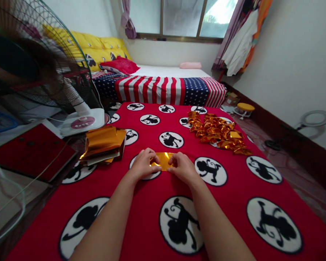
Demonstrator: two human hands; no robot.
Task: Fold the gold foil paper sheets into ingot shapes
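A shiny gold foil paper, folded into a narrow rectangle, lies low over the red cloth patterned with black monkeys in white circles. Its left end is pinched between the thumb and fingers of my left hand. At the other end, my right hand grips it in the same way. To the left rests a stack of gold foil sheets, some with pale undersides. Over on the right is a heap of folded gold foil pieces, overlapping in rows.
An electric fan stands close on the left, beside a dark red box. Beyond the cloth is a bed with a stars-and-stripes cover. A yellow stool and a ring light stand along the right wall.
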